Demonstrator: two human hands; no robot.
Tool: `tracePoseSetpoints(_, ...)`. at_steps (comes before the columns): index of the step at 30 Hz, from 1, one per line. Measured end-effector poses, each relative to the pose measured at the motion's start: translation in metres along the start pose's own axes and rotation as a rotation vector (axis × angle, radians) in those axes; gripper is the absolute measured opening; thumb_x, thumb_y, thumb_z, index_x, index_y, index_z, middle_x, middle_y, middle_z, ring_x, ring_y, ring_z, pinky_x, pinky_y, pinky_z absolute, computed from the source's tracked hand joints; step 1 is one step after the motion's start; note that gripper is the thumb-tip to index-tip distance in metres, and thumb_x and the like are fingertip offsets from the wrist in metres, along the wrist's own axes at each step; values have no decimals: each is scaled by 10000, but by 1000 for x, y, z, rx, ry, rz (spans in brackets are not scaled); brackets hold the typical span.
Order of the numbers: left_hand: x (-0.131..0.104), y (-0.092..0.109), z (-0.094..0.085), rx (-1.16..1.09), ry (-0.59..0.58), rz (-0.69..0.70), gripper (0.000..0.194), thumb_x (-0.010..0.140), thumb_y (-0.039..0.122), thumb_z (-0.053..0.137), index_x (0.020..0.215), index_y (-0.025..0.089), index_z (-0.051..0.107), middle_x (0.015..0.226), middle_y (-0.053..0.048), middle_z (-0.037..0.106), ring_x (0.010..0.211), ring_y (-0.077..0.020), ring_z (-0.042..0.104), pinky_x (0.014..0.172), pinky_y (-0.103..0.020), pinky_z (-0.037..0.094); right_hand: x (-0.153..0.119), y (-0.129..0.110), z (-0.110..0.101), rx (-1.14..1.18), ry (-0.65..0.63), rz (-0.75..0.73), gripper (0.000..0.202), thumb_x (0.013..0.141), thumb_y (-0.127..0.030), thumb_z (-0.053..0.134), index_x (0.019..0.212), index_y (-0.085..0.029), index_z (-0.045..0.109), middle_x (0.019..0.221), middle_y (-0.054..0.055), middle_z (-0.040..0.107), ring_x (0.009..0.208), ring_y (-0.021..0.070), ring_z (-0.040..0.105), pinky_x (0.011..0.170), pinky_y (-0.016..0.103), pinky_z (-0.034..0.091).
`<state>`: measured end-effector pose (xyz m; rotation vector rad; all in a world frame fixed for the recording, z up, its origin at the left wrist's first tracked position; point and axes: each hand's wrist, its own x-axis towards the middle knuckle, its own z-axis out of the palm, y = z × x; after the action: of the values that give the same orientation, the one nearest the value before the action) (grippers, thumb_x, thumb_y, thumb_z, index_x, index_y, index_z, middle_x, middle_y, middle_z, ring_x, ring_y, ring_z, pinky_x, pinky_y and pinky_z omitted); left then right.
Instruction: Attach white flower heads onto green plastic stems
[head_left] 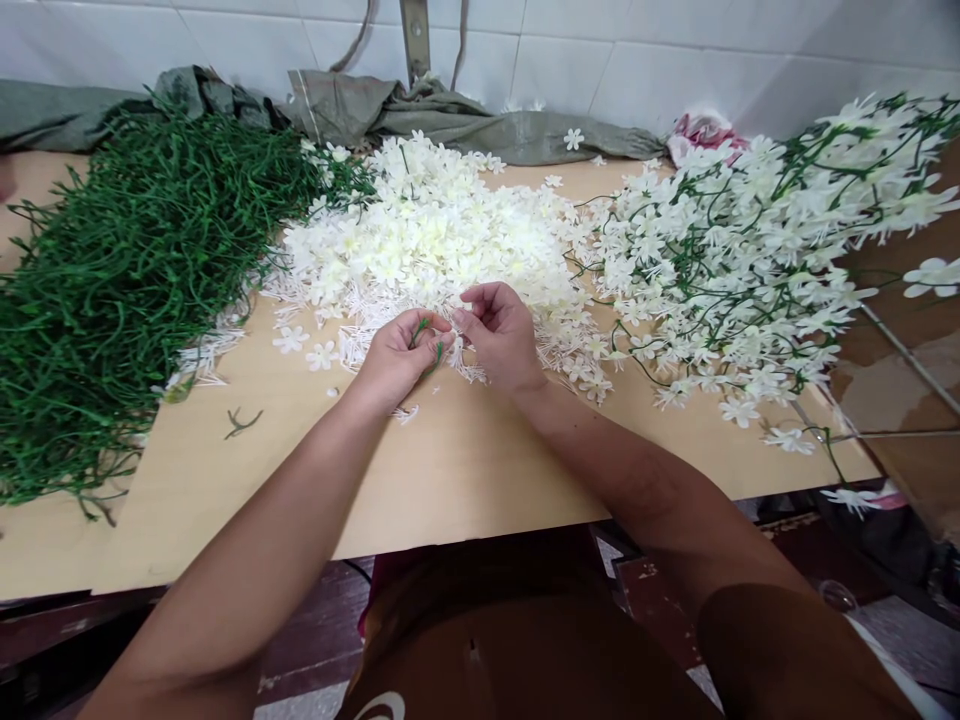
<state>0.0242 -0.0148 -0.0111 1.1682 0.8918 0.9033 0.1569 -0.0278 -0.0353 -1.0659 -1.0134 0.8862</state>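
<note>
Apparently for steadiness, a green stem (438, 357) is pinched in the left hand (399, 358); the right hand (504, 335) is narrowed beside it, contents not discernible. White blossoms (450, 235) are heaped just beyond, presumably for reach; green pile (157, 250) and flowered stems (720, 265) are kept apart.

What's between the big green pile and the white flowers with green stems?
A heap of loose white flowers lies between the green pile and the white flowers with green stems, as the head view shows.
</note>
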Motion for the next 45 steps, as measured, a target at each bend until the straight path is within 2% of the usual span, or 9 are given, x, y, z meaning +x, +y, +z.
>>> tracePoseSetpoints(6,1,-2,1,-76,69,-38,300,511,216,831,679,160,589,431,94,435,374,-17,262,390,-178,149,-3,-2,6,25,20,36,477,602,-535,814,814,-216,530,639,-88,437,537,51,445,518,240,393)
tracePoseSetpoints(12,2,2,-4,-258,61,-87,330,534,244,838,634,163,534,410,120,352,352,-4,242,377,-159,162,-3,-9,5,59,-78,33,529,632,-638,758,832,-223,498,709,-63,513,587,57,508,582,246,478)
tracePoseSetpoints(17,2,6,-7,-331,52,-104,359,514,212,843,622,167,504,392,126,346,341,3,233,367,-148,162,-7,-14,1,10,-200,1,488,639,-588,790,801,-213,523,684,-65,526,617,59,497,604,236,453)
tracePoseSetpoints(23,1,6,-6,-265,35,-128,310,537,197,823,644,159,534,388,119,360,347,-2,246,375,-146,173,-8,-18,-4,-97,-255,-51,421,770,-598,676,750,-204,527,615,-64,513,555,62,485,547,242,409)
tracePoseSetpoints(29,3,6,-5,-258,91,-109,313,550,209,827,680,159,547,432,115,386,356,-2,250,370,-144,183,-3,-16,-3,14,-249,51,432,701,-582,737,746,-205,532,632,-46,606,591,80,582,631,266,520)
tracePoseSetpoints(33,3,7,-5,-256,71,-122,298,570,189,811,632,155,522,428,108,380,351,2,253,364,-138,186,-1,-14,-2,82,-235,101,438,644,-549,793,757,-196,561,656,-34,633,613,84,604,669,275,543)
tracePoseSetpoints(37,2,8,-7,-284,60,-122,280,587,158,790,625,157,513,410,112,353,346,1,246,372,-137,194,-2,-13,-3,102,-297,116,426,657,-533,787,814,-193,583,691,-27,633,639,90,605,683,285,544)
tracePoseSetpoints(41,2,8,-10,-301,29,-126,276,593,175,796,624,155,522,400,125,294,343,4,213,378,-140,165,-5,-13,-3,-7,-289,41,327,721,-455,753,800,-197,568,695,-36,595,642,86,564,660,274,514)
tracePoseSetpoints(45,2,7,-11,-298,-24,-148,303,568,175,807,590,155,506,415,117,293,350,5,219,383,-154,145,-10,-15,-3,-173,-209,-152,160,809,-325,662,786,-207,557,758,-21,580,712,97,555,674,272,502)
